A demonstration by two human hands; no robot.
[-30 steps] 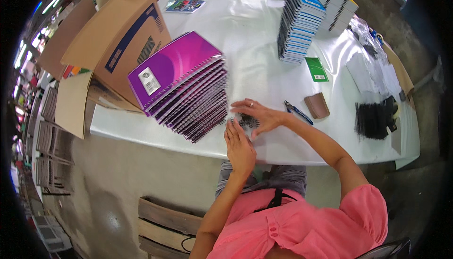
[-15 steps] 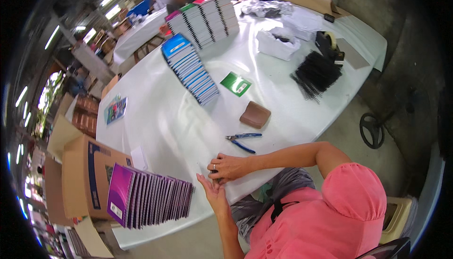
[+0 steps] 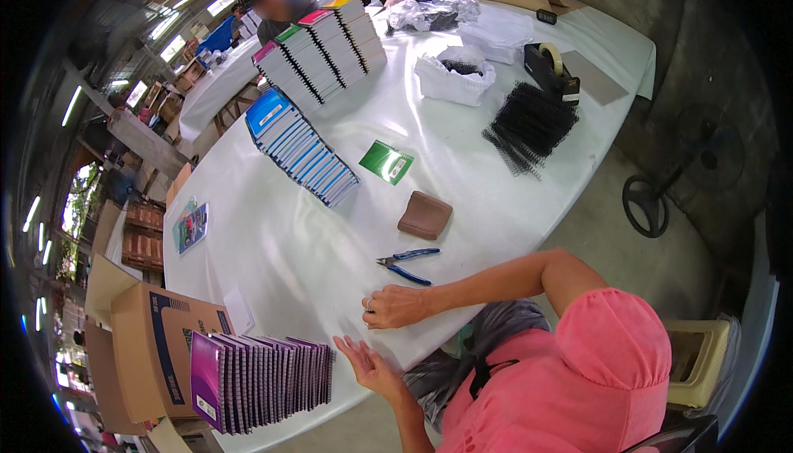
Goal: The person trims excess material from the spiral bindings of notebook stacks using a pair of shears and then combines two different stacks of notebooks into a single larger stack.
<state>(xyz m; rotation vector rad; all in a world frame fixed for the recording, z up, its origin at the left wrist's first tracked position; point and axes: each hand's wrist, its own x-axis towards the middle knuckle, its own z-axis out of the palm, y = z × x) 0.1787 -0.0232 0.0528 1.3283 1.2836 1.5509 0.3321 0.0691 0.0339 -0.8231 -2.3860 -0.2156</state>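
Observation:
My left hand (image 3: pixel 370 367) is open at the table's near edge, palm turned up and fingers stretched out, just right of a row of purple spiral notebooks (image 3: pixel 263 380). A little above it, my right hand (image 3: pixel 395 307) is closed with its fingers curled under, resting on the white-covered table (image 3: pixel 289 279); a ring shows on one finger. Whatever the curled fingers may hold is hidden. Beyond the right hand lie blue-handled cutting pliers (image 3: pixel 408 265). Farther back are a brown pouch (image 3: pixel 425 215) and a green-covered notebook (image 3: pixel 386 162).
Blue notebooks (image 3: pixel 303 149) and taller stacks of notebooks (image 3: pixel 322 48) stand farther back. Black spiral coils (image 3: pixel 533 127), a tape dispenser (image 3: pixel 552 69) and a white bag (image 3: pixel 454 77) lie back right. A cardboard box (image 3: pixel 157 350) stands left. Another person (image 3: pixel 277 11) is beyond the table.
My hands have come apart from each other; the right fingers, which were against the left hand, now curl on the table. The whole view has shifted slightly.

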